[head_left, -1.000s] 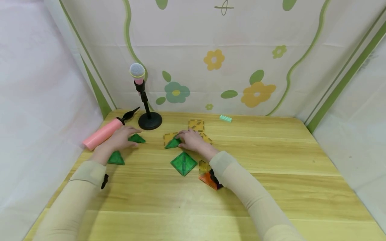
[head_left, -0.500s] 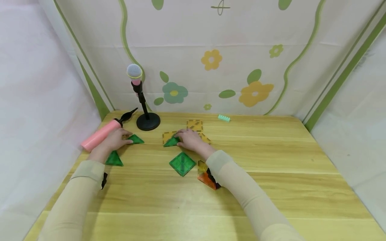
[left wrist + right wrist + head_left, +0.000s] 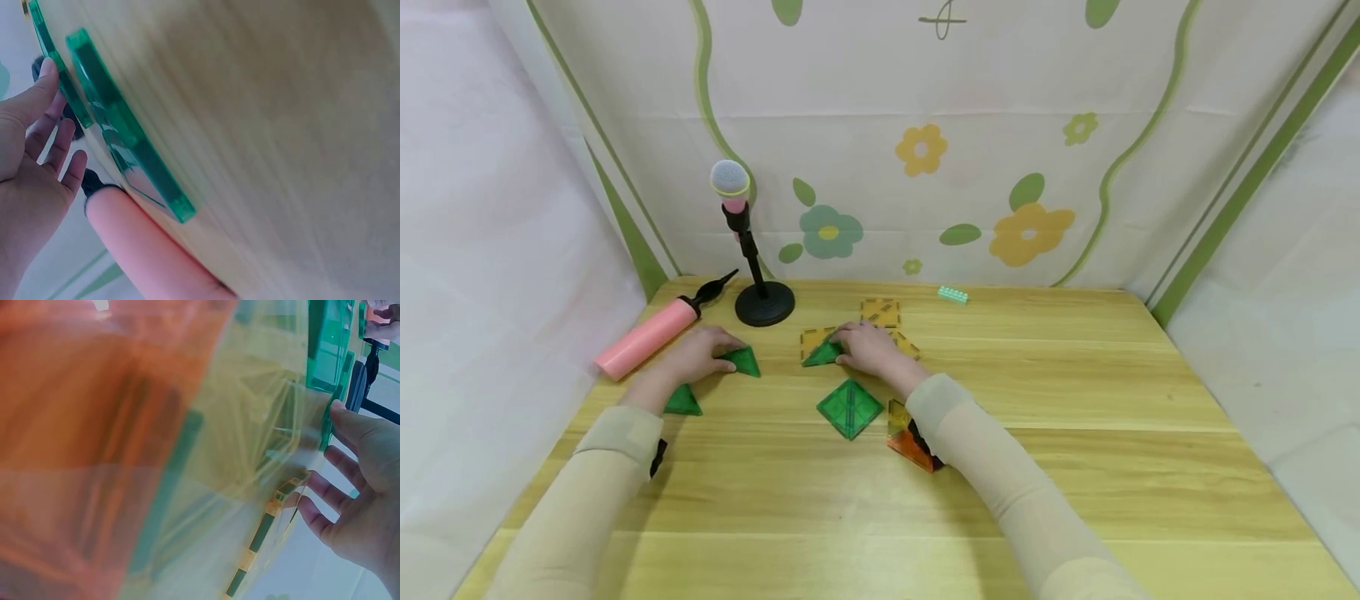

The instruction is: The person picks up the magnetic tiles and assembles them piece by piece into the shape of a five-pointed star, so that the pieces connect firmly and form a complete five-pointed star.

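Note:
My left hand (image 3: pixel 698 354) pinches a green triangular magnetic tile (image 3: pixel 747 361) between thumb and fingers at the left of the table. A second green triangular tile (image 3: pixel 682 401), partly under the left wrist, lies flat; in the left wrist view this green tile (image 3: pixel 131 134) fills the middle. My right hand (image 3: pixel 868 346) pinches another green triangular tile (image 3: pixel 823 353), which overlaps a yellow tile (image 3: pixel 811 337). Nearer the person, two green triangular tiles (image 3: pixel 850 408) lie edge to edge as a diamond. In the right wrist view, my right hand (image 3: pixel 369 481) has its thumb against the green tile's edge.
Beneath the right cuff sit a yellow tile (image 3: pixel 897 415) and an orange tile (image 3: pixel 912 451). A square yellow tile (image 3: pixel 880 312) lies farther back, near a mint toy brick (image 3: pixel 952 294). A microphone on a stand (image 3: pixel 763 302) and a pink hand pump (image 3: pixel 647 339) stand and lie at left.
The left hand has gone from spread around the far-left green triangular tile to pinching it, and the tile has turned. The right hand keeps its place. The head view has shifted slightly.

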{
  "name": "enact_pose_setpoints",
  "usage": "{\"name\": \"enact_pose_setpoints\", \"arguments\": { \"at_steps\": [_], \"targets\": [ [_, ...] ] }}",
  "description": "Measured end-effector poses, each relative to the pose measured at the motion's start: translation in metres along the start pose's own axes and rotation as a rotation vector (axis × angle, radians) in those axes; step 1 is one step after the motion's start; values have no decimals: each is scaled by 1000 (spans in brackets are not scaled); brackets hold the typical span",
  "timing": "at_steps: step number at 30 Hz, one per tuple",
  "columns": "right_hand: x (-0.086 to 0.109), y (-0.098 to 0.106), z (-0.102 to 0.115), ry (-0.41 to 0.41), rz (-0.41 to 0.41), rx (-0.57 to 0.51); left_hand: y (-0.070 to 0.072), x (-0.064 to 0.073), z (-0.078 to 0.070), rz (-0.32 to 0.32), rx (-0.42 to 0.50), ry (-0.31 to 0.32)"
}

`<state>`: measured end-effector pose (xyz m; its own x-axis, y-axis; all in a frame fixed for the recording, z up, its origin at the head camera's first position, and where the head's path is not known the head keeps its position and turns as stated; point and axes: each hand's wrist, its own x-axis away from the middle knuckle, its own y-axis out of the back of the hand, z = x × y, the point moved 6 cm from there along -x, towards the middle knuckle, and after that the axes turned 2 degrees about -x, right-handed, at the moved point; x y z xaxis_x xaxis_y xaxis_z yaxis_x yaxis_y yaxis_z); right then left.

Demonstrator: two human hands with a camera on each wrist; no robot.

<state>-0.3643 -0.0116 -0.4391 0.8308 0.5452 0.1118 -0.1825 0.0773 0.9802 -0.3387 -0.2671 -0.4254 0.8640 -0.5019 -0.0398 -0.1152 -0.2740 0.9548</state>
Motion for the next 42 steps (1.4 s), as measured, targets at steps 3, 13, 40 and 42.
{"name": "enact_pose_setpoints", "arguments": {
  "at_steps": [3, 13, 40, 42],
  "targets": [
    [0, -1, 1, -3, 1, 15, -3, 0, -10, 23, -21, -36],
    [0, -1, 2, 0, -11, 26, -11, -3, -37, 54, 5, -80],
    [0, -2, -1, 0, 5, 12, 29, 55, -4, -10, 55, 17],
    [-1, -3, -1, 1, 1, 24, 28, 65, 6, -1, 48, 37]
  ]
}}
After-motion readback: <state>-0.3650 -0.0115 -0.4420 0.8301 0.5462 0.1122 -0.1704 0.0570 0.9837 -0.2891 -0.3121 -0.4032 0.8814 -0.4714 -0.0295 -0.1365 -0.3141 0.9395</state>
